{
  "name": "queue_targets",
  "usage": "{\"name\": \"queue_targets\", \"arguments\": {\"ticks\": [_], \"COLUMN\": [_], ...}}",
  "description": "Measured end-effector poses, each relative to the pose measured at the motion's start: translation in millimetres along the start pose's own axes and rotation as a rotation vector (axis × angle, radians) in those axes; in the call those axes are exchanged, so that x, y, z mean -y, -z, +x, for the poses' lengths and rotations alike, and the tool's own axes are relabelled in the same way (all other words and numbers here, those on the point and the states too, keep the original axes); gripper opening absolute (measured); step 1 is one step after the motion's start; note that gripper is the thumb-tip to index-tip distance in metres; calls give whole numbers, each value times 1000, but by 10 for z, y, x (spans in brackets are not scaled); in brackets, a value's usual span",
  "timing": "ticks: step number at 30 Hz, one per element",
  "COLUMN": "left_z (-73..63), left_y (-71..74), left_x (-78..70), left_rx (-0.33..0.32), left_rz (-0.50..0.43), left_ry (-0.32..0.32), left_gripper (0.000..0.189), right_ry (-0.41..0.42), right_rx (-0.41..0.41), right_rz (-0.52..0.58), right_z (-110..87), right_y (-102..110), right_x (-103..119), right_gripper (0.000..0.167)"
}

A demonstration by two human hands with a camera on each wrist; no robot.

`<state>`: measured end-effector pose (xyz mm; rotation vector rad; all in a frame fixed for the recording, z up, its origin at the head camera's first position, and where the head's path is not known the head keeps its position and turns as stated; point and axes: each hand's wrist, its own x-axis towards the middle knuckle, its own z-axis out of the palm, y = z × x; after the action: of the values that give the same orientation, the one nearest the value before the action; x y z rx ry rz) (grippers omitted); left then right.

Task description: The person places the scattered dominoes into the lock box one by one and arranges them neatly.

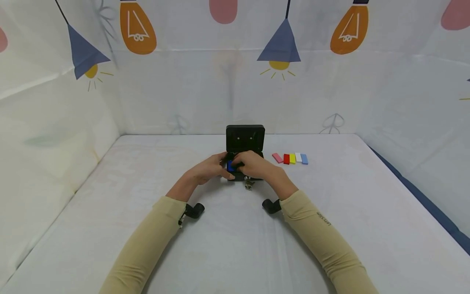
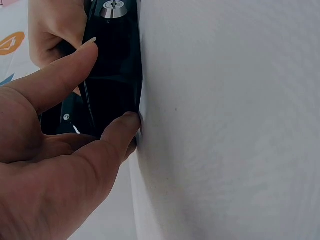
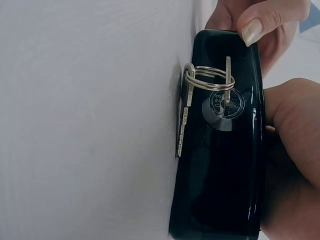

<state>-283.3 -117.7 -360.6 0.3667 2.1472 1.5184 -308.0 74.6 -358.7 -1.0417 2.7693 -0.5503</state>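
Observation:
A small black cash box stands on the table with its lid raised at the back. My left hand grips its left end, thumb over the front rim and fingers against the side in the left wrist view. My right hand reaches down into the box from the right; its fingertips are mostly hidden, so I cannot tell whether they pinch anything. Something blue shows inside, beside those fingers. On the front, a key sits in the round lock, and a second key hangs from its ring.
Right of the box lie several small flat pieces in a row: pink, red, yellow, white and blue. A white cloth covers the table. Printed fabric walls enclose the back and sides.

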Motion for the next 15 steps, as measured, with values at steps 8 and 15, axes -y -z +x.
{"name": "queue_targets", "arguments": {"ticks": [8,15], "left_z": [-3,-5], "left_y": [8,4], "left_x": [6,0], "left_rx": [7,7], "left_rz": [2,5], "left_ry": [-4,-20], "left_gripper": [100,98], "right_ry": [-3,-3], "right_rx": [2,1], "right_rz": [-11,0], "right_z": [11,2], "right_y": [-20,-8], "right_x": [1,26], "right_gripper": [29,29]}}
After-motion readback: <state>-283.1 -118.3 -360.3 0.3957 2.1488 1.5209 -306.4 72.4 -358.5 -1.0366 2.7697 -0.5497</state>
